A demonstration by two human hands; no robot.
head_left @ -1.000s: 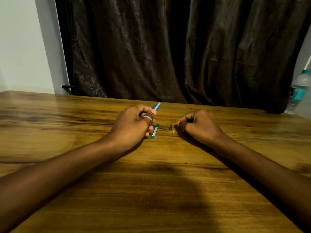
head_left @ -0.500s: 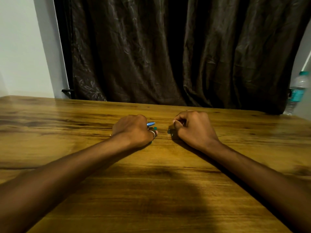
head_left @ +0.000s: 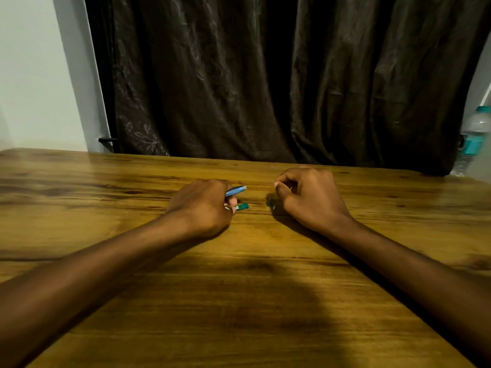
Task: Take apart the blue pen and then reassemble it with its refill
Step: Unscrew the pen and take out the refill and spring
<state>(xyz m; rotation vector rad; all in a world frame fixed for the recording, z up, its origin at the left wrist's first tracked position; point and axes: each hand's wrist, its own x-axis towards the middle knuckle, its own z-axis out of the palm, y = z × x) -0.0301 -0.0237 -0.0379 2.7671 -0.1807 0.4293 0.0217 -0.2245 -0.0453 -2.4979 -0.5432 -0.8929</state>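
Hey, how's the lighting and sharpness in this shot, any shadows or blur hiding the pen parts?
Head view: dim, warm light; a broad shadow darkens the near table; the small dark part by the right hand sits in shade, soft; the blue barrel in the left hand reads clearly; wide-angle bowing at edges.

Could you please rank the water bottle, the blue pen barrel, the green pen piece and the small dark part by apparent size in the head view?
1. water bottle
2. blue pen barrel, partly hidden by the left hand
3. green pen piece and small dark part: too alike to rank
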